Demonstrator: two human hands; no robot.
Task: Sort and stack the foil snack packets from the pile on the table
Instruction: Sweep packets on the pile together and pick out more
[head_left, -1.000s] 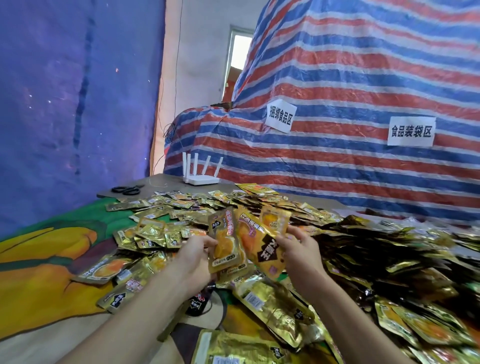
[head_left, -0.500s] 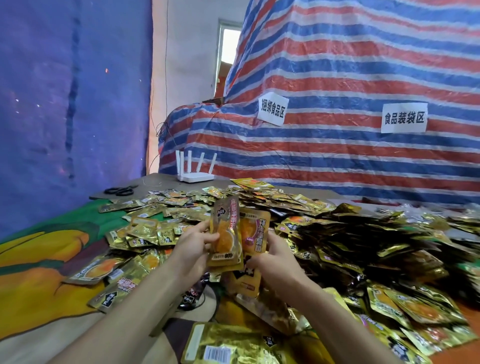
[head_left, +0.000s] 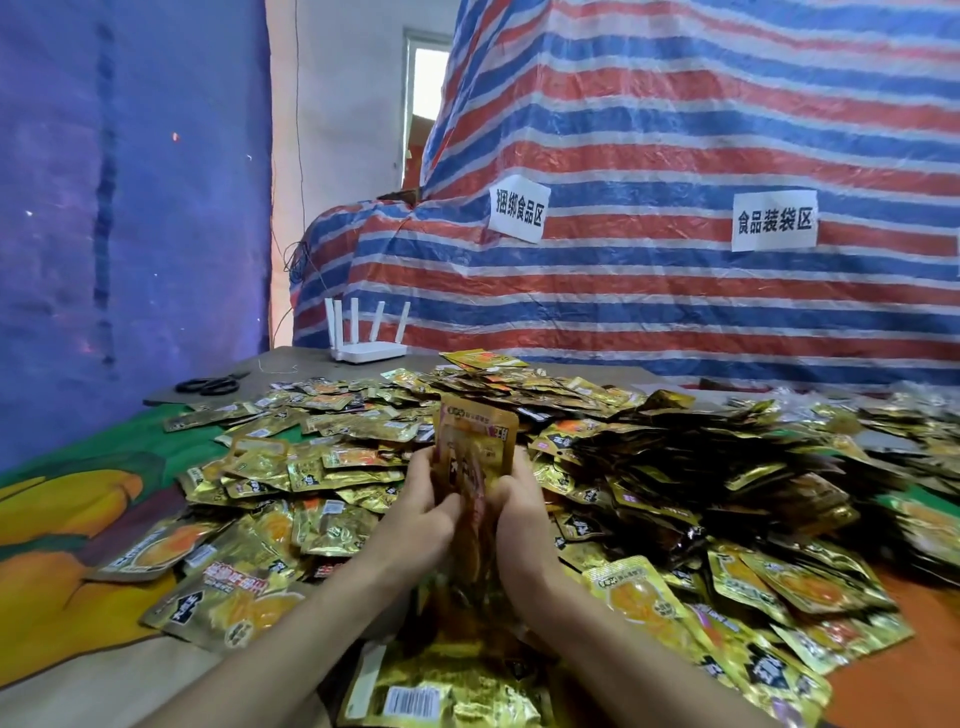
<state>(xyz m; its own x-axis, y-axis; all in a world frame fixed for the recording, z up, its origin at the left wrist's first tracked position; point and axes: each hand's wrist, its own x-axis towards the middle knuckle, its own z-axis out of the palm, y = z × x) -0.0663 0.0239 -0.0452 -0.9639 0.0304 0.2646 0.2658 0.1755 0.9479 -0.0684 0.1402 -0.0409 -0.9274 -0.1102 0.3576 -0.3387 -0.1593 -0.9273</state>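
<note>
A big pile of gold foil snack packets (head_left: 649, 457) covers the table from the middle to the right edge. Between my two hands stands a small upright stack of packets (head_left: 475, 441), orange and gold, pressed together. My left hand (head_left: 415, 514) grips the stack from the left with curled fingers. My right hand (head_left: 519, 514) grips it from the right. The lower part of the stack is hidden between my palms. Loose packets (head_left: 228, 597) lie flat near my left forearm, and a larger gold packet with a barcode (head_left: 441, 696) lies below my wrists.
The table carries a cloth printed with yellow fruit (head_left: 57, 525) on the left. Black scissors (head_left: 210, 385) and a white router (head_left: 369, 349) sit at the far left end. A striped red-blue tarp (head_left: 675, 291) with two paper signs rises behind the table.
My hands have come together: the packets held apart, one lot in each hand, are now merged into a single upright stack gripped from both sides.
</note>
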